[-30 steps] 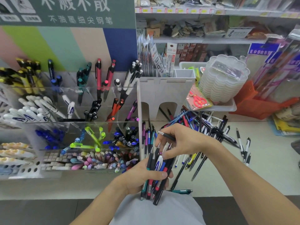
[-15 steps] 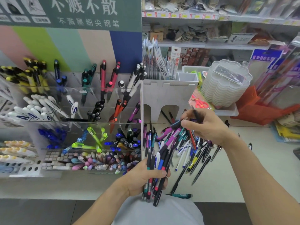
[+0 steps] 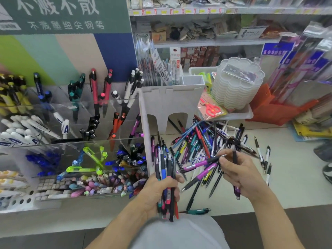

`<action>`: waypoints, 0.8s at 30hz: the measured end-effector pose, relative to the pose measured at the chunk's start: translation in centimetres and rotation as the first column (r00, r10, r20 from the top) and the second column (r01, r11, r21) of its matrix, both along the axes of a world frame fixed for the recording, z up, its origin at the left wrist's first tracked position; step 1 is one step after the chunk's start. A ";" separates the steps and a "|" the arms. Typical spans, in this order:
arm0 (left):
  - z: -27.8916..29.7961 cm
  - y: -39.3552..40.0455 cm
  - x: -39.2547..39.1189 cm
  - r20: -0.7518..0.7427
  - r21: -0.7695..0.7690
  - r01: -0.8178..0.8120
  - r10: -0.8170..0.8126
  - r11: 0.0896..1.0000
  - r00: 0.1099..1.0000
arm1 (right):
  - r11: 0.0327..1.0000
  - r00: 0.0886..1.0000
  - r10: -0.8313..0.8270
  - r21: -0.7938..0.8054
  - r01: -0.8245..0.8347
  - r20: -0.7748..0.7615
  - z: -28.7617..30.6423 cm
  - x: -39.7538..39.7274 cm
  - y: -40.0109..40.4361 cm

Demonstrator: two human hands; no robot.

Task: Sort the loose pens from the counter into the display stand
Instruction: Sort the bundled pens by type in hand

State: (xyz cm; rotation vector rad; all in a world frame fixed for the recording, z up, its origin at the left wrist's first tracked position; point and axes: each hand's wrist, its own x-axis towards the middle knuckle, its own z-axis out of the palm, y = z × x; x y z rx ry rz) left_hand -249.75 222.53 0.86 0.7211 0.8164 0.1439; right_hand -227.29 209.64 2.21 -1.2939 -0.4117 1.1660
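My left hand grips an upright bundle of pens near the counter's front edge, right of the clear display stand. My right hand is closed around a purple pen, held upright, its lower end showing below the palm. Its fingertips touch two more purple pens lying across the loose pile of pens on the counter. The stand's compartments hold sorted pens by colour: yellow, blue, teal, red, white, black, purple.
A white cut-out holder stands behind the pile. A stack of clear scalloped trays and a scissors pack sit on a white tray at the right. One teal pen lies at the counter's edge. Shelves of stock fill the back.
My right hand moved from the far side of the pile toward me and to the right, now holding a purple pen upright. The left hand kept its bundle almost still.
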 end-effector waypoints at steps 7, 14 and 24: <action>0.3 -0.6 0.7 0.001 0.056 0.172 -0.172 0.984 0.985 | 0.995 0.993 0.073 -0.070 -0.066 0.095 0.5 -2.3 2.2; 1.1 -0.5 0.8 -0.083 0.087 0.023 -0.015 0.996 0.996 | 0.951 0.951 -0.309 0.002 0.309 0.018 -0.4 -3.9 3.5; 1.0 -0.1 3.2 -0.163 0.203 -0.229 0.263 0.952 0.951 | 0.961 0.990 -0.117 -0.243 0.132 0.075 -0.4 -9.0 2.3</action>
